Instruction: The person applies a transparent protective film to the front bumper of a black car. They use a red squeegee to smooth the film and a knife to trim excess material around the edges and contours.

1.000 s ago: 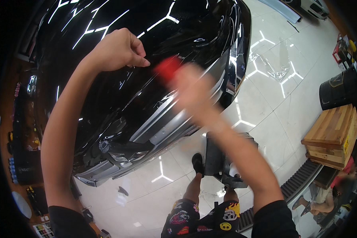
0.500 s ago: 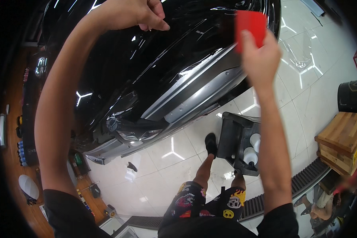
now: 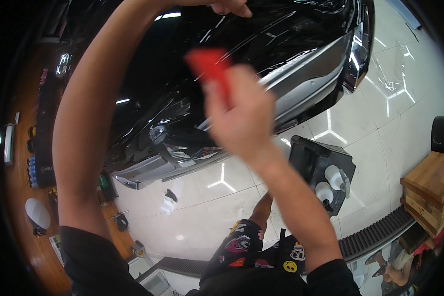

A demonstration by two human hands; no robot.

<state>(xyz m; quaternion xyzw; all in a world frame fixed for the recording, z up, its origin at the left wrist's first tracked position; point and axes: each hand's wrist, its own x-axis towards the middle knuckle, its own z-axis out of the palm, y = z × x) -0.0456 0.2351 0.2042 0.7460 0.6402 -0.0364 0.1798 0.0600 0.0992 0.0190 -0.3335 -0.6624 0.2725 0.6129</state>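
A blurred red squeegee (image 3: 207, 64), flat and card-like, is in my right hand (image 3: 241, 113), thumb on one side and fingers on the other. It hangs over the glossy black car panel (image 3: 148, 84); whether it touches the surface I cannot tell. My left hand (image 3: 229, 7) is at the top edge, partly cut off, with its fingers drawn together above the panel. What they pinch, if anything, is hidden. Wrinkled reflections run over the black surface near a bare silver-grey section (image 3: 311, 84) of the car. A headlight (image 3: 180, 150) sits lower left of it.
A black cart (image 3: 311, 153) with two white bottles (image 3: 324, 191) stands by my legs. Wooden boxes (image 3: 429, 182) are at the right, next to a ribbed dark strip (image 3: 380, 234). A small dark piece (image 3: 170, 195) lies on the tiled floor.
My right hand has swept left across the car with the squeegee. My left hand has shifted up and right, partly out of view. The whole view has moved a little.
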